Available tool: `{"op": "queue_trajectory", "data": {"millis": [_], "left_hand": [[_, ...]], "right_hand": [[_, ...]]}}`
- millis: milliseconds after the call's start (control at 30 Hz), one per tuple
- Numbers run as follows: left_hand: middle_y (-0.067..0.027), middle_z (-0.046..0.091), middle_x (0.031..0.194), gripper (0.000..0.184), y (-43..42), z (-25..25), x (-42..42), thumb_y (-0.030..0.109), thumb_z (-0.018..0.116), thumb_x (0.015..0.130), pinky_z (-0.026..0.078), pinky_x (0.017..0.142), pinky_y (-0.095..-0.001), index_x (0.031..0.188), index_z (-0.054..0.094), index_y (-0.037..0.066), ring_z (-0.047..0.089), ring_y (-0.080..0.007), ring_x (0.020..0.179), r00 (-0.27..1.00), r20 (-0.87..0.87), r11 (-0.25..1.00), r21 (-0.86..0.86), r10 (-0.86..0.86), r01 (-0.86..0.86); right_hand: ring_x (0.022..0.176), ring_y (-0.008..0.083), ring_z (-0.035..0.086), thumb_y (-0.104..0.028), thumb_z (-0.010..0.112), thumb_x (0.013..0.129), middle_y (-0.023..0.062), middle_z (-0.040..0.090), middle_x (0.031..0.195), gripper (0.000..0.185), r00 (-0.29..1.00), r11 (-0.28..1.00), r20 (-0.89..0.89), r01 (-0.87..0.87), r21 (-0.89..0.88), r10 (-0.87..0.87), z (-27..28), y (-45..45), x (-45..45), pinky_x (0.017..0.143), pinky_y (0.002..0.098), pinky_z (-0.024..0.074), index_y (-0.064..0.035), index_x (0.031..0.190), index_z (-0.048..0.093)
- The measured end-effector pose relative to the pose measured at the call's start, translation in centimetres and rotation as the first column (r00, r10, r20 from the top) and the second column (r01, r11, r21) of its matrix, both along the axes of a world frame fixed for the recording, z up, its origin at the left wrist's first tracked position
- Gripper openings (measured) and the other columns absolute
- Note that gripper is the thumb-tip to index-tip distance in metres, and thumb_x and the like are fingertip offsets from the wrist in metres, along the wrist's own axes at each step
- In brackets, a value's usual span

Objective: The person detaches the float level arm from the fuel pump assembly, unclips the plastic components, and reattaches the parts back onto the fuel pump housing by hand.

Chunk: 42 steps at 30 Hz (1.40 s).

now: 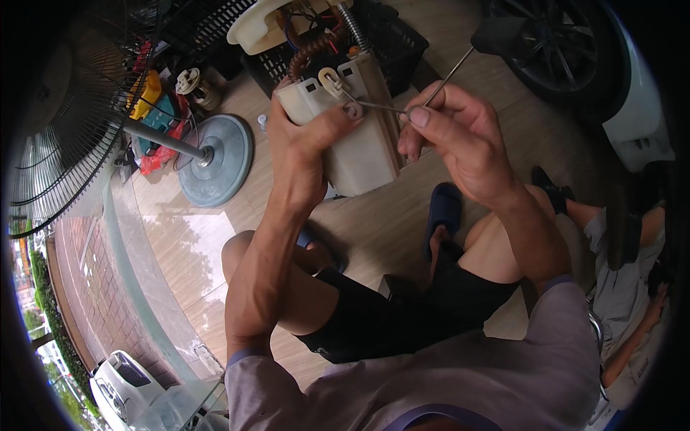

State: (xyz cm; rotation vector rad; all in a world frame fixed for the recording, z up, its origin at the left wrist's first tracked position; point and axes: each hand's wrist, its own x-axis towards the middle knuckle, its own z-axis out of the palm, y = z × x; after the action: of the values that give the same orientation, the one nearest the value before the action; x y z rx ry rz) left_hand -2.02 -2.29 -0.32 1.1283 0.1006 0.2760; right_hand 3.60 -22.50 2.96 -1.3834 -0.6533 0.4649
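My left hand (pixel 305 144) is wrapped around a fuel pump module with a whitish plastic housing (pixel 363 161). The thumb lies across its face, near a small cream-coloured clip (pixel 331 82). A brown corrugated hose (pixel 314 49), wires and a metal spring (pixel 353 29) run up to the module's round cream flange (pixel 253 27). From the clip a thin bent metal rod (pixel 453 70) reaches across to a black block-shaped float (pixel 501 36). Thumb and fingers of my right hand (pixel 463 136) are closed on this rod near its bend, beside the housing.
Black plastic crates (pixel 399 43) stand behind the module. At left are a fan with a round grey base (pixel 215 161), another pump unit (pixel 198 87) and a red bag (pixel 153 161). A car wheel (pixel 568 50) is at upper right; another person (pixel 632 287) sits at right.
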Motion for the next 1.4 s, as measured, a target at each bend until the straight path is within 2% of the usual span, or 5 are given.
{"op": "queue_trajectory", "data": {"millis": [900,1100,1200,1300,1400], "left_hand": [[-0.0131,0.065,0.108,0.072,0.3,0.4,-0.7,0.013,0.078,0.07,0.056,0.082,-0.0364,0.134,0.048,-0.002,0.065,-0.0214,0.093,1.0,0.027,1.0,-0.025,0.008,-0.008],[-0.0127,0.064,0.107,0.069,0.1,0.4,-0.6,0.016,0.077,0.071,0.057,0.082,-0.0363,0.131,0.049,-0.002,0.065,-0.0216,0.092,0.999,0.045,1.0,-0.025,0.009,-0.008],[-0.0134,0.064,0.107,0.064,0.4,0.4,-0.6,0.018,0.076,0.074,0.057,0.081,-0.0367,0.129,0.05,-0.002,0.066,-0.0217,0.092,0.999,0.046,0.997,-0.074,0.023,-0.019],[-0.0139,0.064,0.106,0.059,0.6,0.9,-0.7,0.02,0.074,0.076,0.058,0.08,-0.0373,0.127,0.051,-0.002,0.066,-0.0218,0.09,0.999,0.048,0.99,-0.14,0.012,-0.005],[-0.0141,0.064,0.106,0.058,0.7,0.8,-0.7,0.021,0.073,0.078,0.057,0.08,-0.0374,0.126,0.051,-0.002,0.066,-0.0221,0.091,0.998,0.06,0.985,-0.172,0.004,0.006]], "right_hand": [[0.072,0.0129,0.064,-0.018,0.06,0.101,0.0109,0.067,0.079,0.019,0.998,0.999,-0.048,-0.04,0.014,0.041,0.6,0.4,-0.9,0.07,0.0286,0.0505,0.0003,0.104,0.064],[0.079,0.0112,0.063,-0.023,0.06,0.103,0.0075,0.068,0.082,0.027,0.998,1.0,0.056,-0.022,0.01,0.021,0.4,-0.1,-0.3,0.073,0.0277,0.0497,0.0015,0.111,0.066],[0.098,0.0157,0.064,-0.032,0.066,0.099,0.0116,0.068,0.102,0.045,0.982,0.995,0.185,0.06,-0.085,-0.043,0.8,-0.1,0.0,0.086,0.0297,0.0513,0.0037,0.127,0.06],[0.118,0.0262,0.06,-0.045,0.079,0.088,0.0179,0.06,0.125,0.082,0.984,0.998,0.173,0.04,-0.043,-0.032,-0.6,0.8,0.0,0.097,0.0366,0.0524,0.0031,0.143,0.044],[0.133,0.0354,0.05,-0.055,0.086,0.077,0.0234,0.048,0.14,0.117,0.995,0.992,0.009,-0.098,-0.08,0.099,-1.3,1.8,-1.0,0.108,0.0445,0.0464,0.0027,0.155,0.021]]}}
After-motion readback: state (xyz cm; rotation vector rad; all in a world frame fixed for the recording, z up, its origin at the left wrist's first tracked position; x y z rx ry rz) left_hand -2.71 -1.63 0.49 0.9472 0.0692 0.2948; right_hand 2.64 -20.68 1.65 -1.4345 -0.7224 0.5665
